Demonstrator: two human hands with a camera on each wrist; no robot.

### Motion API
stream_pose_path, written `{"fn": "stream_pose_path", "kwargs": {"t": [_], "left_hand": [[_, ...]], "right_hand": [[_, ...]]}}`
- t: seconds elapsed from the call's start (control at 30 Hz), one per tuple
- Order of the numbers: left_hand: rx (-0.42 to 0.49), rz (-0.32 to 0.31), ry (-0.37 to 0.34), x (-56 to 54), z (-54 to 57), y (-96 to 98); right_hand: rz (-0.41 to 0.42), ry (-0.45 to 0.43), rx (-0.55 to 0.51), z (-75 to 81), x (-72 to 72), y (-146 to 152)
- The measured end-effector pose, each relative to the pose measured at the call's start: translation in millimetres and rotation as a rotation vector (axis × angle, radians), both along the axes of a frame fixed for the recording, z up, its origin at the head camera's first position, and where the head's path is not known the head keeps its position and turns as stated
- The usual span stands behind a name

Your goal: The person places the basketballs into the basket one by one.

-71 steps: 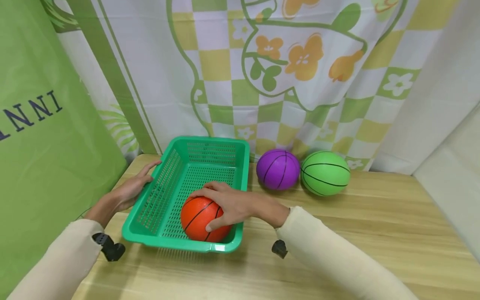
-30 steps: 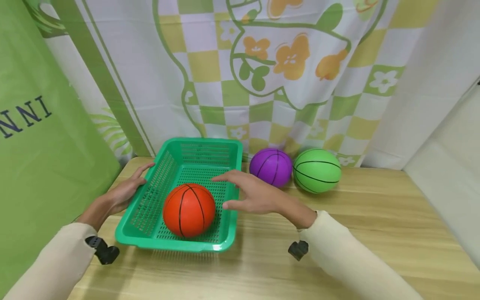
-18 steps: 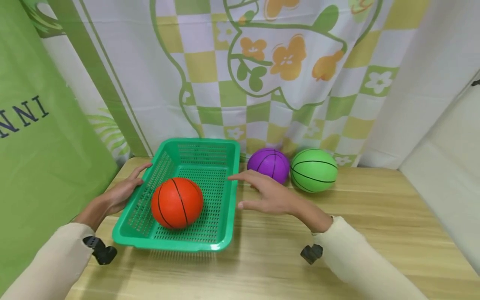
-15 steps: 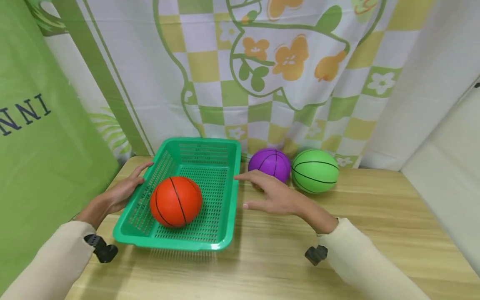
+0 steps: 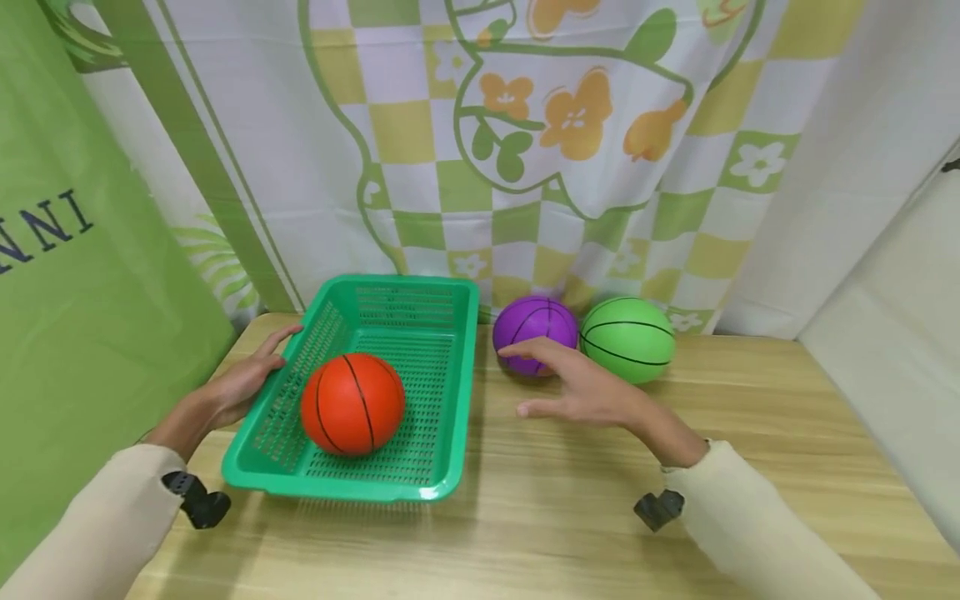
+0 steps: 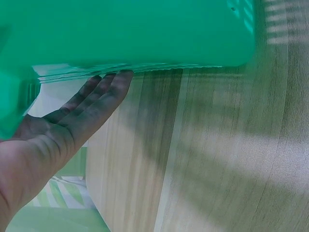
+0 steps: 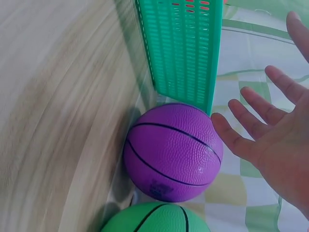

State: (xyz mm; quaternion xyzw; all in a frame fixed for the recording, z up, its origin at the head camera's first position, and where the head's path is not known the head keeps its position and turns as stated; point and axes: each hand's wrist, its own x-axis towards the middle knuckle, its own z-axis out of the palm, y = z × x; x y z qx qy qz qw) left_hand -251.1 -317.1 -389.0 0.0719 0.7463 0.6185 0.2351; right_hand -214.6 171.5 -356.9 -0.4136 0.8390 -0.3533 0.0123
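An orange-red ball [image 5: 353, 405] with black basketball lines lies inside the green plastic basket [image 5: 457, 417]. My left hand [image 5: 243, 385] rests against the basket's left side; in the left wrist view its straight fingers [image 6: 104, 102] touch the outer wall. My right hand [image 5: 588, 387] hovers right of the basket, fingers extended and thumb apart, holding nothing. Behind it, a purple ball [image 5: 525, 321] sits on the table, partly covered by the hand in the head view. A green ball [image 5: 630, 333] lies right beside the purple one.
The wooden table [image 5: 570, 517] ends at a patterned curtain [image 5: 540, 225] behind the balls. A green cloth [image 5: 90, 333] hangs at the left, and a pale wall [image 5: 900, 333] bounds the right side.
My right hand let go of the orange-red ball inside the basket and moved right, out over the table near the purple ball. The orange-red ball rolled left. The left hand stays at the basket.
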Motion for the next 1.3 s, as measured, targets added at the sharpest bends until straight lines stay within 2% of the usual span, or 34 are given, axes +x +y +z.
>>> {"fn": "stream_pose_path", "kwargs": {"t": [0.3,0.63,0.97,1.3], "left_hand": [[-0.007,0.002,-0.014,4.4,1.8,-9.0],[-0.035,0.013,-0.014,1.4,1.3,-3.0],[-0.033,0.001,-0.017,1.3,2.2,-0.1],[-0.023,0.007,-0.023,0.5,0.5,1.6]], "right_hand": [[-0.012,-0.006,-0.007,-5.2,-2.2,13.5],[-0.109,-0.025,0.039,-2.8,3.3,44.7],[-0.173,-0.126,-0.051,4.8,14.1,82.4],[-0.216,-0.133,-0.053,4.0,17.2,103.1]]}}
